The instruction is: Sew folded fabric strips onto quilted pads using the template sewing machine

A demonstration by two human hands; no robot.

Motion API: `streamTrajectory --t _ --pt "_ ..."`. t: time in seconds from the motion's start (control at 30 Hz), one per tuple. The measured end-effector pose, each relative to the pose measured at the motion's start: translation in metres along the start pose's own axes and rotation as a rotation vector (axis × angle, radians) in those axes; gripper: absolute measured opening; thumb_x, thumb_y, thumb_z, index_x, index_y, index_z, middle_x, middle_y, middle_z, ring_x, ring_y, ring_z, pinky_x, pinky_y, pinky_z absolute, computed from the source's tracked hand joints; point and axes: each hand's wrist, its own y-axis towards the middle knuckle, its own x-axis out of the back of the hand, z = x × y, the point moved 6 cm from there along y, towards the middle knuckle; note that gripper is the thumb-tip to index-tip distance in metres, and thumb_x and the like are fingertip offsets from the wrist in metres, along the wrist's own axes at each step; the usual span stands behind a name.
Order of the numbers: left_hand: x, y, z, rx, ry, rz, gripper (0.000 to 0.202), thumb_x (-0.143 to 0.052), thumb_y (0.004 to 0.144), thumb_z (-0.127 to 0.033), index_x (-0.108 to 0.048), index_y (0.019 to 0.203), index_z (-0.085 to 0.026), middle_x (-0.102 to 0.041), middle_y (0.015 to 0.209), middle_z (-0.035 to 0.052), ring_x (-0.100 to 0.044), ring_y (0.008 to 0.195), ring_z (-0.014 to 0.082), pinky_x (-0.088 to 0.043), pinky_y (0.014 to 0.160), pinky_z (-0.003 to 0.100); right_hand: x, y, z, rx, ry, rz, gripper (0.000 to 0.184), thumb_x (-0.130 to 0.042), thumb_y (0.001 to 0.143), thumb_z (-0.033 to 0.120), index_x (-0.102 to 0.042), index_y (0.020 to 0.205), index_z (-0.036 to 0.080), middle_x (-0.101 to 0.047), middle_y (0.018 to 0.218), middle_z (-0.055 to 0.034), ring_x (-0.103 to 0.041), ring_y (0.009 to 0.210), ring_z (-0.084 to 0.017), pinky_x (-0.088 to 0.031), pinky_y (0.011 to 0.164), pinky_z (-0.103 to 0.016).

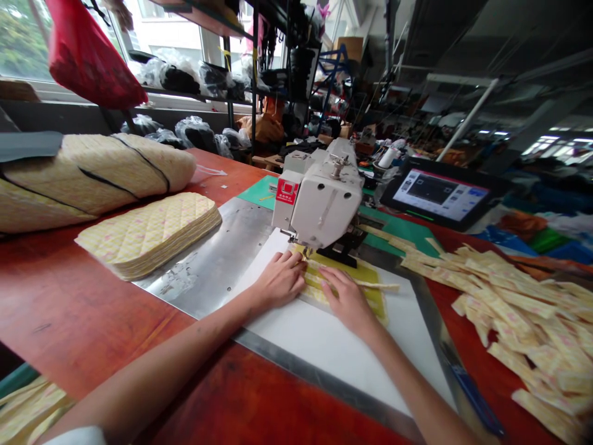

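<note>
A yellow sewing template [377,285] lies on a white sheet under the head of a sewing machine [327,201]. Pale patterned fabric [315,285] rests on the template, and a narrow fabric strip [382,286] sticks out to the right. My left hand [280,281] presses down on the template's left side, close below the needle, its fingers slightly bent and apart. Flat on the fabric, fingers stretched out, is my right hand [347,298]. What lies beneath both palms is hidden.
Left stand a stack of quilted pieces [152,232] and a tied quilted bundle [102,173]. Many loose fabric strips [523,309] are heaped at right, near a blue-handled tool [477,395]. A lit screen [442,191] stands behind them. A red bag [88,55] hangs upper left.
</note>
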Motion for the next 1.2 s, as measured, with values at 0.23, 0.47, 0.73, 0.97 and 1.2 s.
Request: streamTrajectory --t 0.23,0.47,0.73,0.97,1.2 --pt "-0.006 0.007 0.001 0.022 0.023 -0.037 0.024 -0.055 0.095 -0.023 -0.072 0.111 -0.019 -0.063 0.100 0.0083 -0.059 0.094 0.0249 -0.045 0.085 0.039 0.001 0.000 -0.020 -0.006 0.043 0.010 0.040 -0.047 0.103 0.029 -0.065 0.138 0.023 -0.067 0.138 -0.0101 -0.062 0.128 -0.026 -0.048 0.114 -0.047" --pt "-0.005 0.003 0.018 0.046 -0.036 -0.106 0.029 -0.058 0.087 -0.016 -0.074 0.111 -0.019 -0.063 0.104 0.0089 -0.062 0.096 0.0238 -0.050 0.088 0.037 0.003 0.010 -0.015 -0.023 0.011 -0.060 0.037 -0.047 0.104 0.025 -0.068 0.134 0.019 -0.069 0.129 -0.0110 -0.063 0.122 -0.025 -0.049 0.112 -0.044" --pt "0.001 -0.010 0.028 0.061 -0.181 -0.115 0.034 -0.055 0.085 -0.009 -0.072 0.113 -0.018 -0.061 0.109 0.0095 -0.064 0.097 0.0222 -0.054 0.090 0.035 0.007 0.004 -0.008 -0.056 -0.086 -0.065 0.029 -0.051 0.103 0.022 -0.072 0.122 0.018 -0.069 0.112 -0.0098 -0.063 0.110 -0.026 -0.052 0.103 -0.044" --pt "0.000 -0.016 0.024 0.068 -0.295 -0.055 0.038 -0.053 0.086 -0.007 -0.070 0.117 -0.020 -0.058 0.110 0.0082 -0.065 0.092 0.0197 -0.056 0.084 0.032 0.012 -0.005 -0.006 -0.074 -0.078 -0.058 0.024 -0.053 0.102 0.020 -0.075 0.113 0.019 -0.068 0.105 -0.0079 -0.064 0.105 -0.024 -0.052 0.098 -0.040" --pt "-0.004 -0.014 0.015 0.010 -0.281 -0.015 0.041 -0.054 0.087 -0.009 -0.068 0.124 -0.018 -0.058 0.113 0.0101 -0.065 0.100 0.0224 -0.055 0.094 0.035 0.010 -0.013 -0.020 -0.063 -0.077 -0.071 0.027 -0.052 0.101 0.018 -0.073 0.118 0.021 -0.067 0.105 -0.0075 -0.064 0.105 -0.025 -0.052 0.098 -0.043"
